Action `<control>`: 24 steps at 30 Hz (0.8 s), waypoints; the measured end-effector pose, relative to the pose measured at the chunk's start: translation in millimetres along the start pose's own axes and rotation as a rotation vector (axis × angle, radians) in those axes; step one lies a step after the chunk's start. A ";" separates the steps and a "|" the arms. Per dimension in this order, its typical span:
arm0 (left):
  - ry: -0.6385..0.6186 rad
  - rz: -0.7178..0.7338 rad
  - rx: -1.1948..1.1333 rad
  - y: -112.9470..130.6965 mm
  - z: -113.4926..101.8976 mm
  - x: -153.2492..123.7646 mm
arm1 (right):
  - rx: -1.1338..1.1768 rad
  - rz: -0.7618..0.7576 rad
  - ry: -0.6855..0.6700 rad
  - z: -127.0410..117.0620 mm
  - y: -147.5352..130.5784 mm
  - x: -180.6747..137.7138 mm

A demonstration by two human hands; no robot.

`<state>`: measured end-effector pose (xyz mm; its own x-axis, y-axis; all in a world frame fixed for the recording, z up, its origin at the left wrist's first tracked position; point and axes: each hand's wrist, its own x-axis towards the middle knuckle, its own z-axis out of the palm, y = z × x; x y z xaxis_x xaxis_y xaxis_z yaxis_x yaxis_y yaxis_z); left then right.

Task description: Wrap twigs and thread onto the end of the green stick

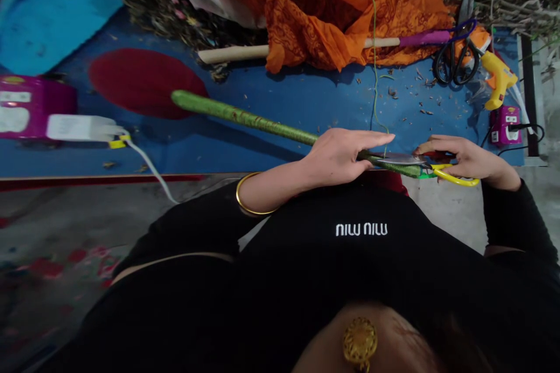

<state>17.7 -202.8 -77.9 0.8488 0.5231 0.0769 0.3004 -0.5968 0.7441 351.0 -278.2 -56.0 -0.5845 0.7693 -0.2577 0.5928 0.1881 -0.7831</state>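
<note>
My left hand (332,154) is closed round a long green-wrapped stick (245,118) near its right end, with one finger stretched along it. The stick slants up and left, its far end lying over a dark red oval piece (140,81). My right hand (464,157) grips the yellow handle of a pair of scissors (402,159), the metal blades pointing left against the stick's right end. A thin green thread (375,70) runs down from the top to the blades. Whether it lies between them I cannot tell.
On the blue table (280,90), orange cloth (341,0) covers part of a pale stick (231,54). Black-handled scissors (457,61), a yellow glue gun (499,78) and a purple socket box (505,126) lie right. Another purple box (56,99) with a white plug (81,127) stands left.
</note>
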 end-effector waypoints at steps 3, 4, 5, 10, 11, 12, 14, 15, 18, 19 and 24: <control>-0.004 0.003 0.009 -0.8 1.2 -0.1 | 0.013 -0.023 0.012 1.7 3.3 -1.0; -0.005 0.002 0.009 -1.0 1.5 -0.1 | 0.016 -0.028 0.022 2.6 4.3 -1.3; -0.005 0.000 0.009 -1.1 1.7 0.0 | 0.018 -0.032 0.034 3.7 5.0 -1.4; -0.004 0.002 0.003 -1.7 1.3 0.2 | 0.045 0.020 0.058 3.4 2.1 -2.0; 0.000 0.003 0.001 -1.7 1.0 0.1 | 0.053 0.045 0.049 0.8 0.2 -4.6; 0.007 0.004 0.000 -1.6 0.6 -0.1 | 0.057 0.073 0.041 -2.8 -1.7 -9.0; 0.032 0.005 -0.004 -1.3 -0.2 -0.3 | 0.052 0.132 0.051 -10.6 -4.9 -23.0; 0.049 0.005 -0.008 -1.1 -0.6 -0.2 | 0.062 0.158 0.085 -13.8 -5.7 -31.5; 0.089 0.002 -0.011 -0.7 -1.3 1.5 | 0.178 0.248 0.357 -14.4 -3.1 -52.5; 0.101 0.001 -0.009 -0.7 -1.3 2.5 | 0.194 0.298 0.484 -11.2 -0.6 -54.6; 0.143 0.008 0.008 -2.5 -0.8 8.8 | -0.259 0.471 0.869 13.0 19.1 -22.8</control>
<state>24.0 -196.2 -78.6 0.7805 0.5994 0.1776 0.2978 -0.6062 0.7374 368.5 -300.1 -72.5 0.2821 0.9566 0.0724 0.8202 -0.2014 -0.5355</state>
